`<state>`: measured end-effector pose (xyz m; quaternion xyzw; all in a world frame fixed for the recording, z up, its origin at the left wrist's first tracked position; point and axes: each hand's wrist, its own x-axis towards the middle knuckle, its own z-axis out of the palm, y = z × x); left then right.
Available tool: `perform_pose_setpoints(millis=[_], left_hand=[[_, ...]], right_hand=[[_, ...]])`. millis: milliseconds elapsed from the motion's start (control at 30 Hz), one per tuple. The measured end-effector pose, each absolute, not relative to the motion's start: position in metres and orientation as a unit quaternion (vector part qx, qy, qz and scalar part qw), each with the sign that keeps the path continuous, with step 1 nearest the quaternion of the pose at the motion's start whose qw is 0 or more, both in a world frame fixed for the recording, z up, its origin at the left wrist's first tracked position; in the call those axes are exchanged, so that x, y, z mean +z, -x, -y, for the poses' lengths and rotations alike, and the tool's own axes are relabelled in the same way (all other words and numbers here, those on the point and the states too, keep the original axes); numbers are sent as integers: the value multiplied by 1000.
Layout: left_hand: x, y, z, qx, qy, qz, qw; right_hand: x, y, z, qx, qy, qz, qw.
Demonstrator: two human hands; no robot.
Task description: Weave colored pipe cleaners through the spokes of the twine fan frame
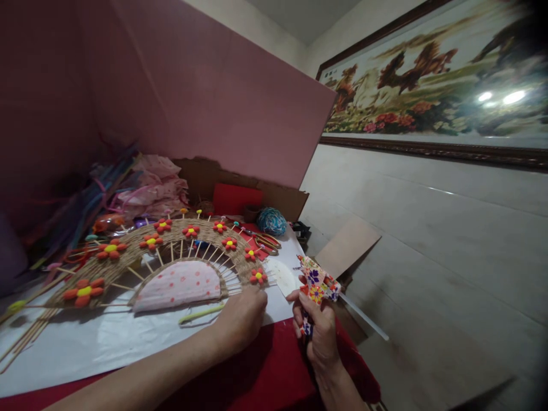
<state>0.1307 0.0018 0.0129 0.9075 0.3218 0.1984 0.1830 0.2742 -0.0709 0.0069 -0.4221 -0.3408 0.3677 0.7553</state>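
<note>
A fan-shaped woven craft piece (171, 251) of twine and wooden sticks lies on white paper, with red and orange flowers along its arc and a pink dotted half-circle (177, 283) at its centre. My left hand (242, 319) rests curled at the fan's right end, by a red flower (258, 276); what its fingers hold is hidden. My right hand (319, 331) is closed around a floral-patterned tool (317, 285), with a thin clear stick (363, 317) pointing out to the right.
A blue yarn ball (271, 221), scissors (265, 240), red sheet (234, 198) and a cardboard box wall sit behind the fan. Pink bags and coloured straws (107, 200) pile at the left. A pink board stands upright behind. A framed horse picture (436, 80) hangs on the tiled wall.
</note>
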Motion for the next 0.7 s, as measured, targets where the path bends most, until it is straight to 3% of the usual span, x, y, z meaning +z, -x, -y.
perform_pose_setpoints(millis=[167, 333, 467, 700], left_hand=[[22, -134, -13, 328, -781, -329, 418], [29, -130, -22, 343, -581, -283, 682], [27, -129, -19, 321, -513, -258, 753], [21, -134, -13, 290, -495, -259, 777]], right_hand=[[9, -273, 72, 387, 413, 341, 751], [9, -272, 69, 387, 441, 353, 729], [6, -269, 62, 363, 479, 385, 701], [2, -266, 58, 315, 544, 436, 644]])
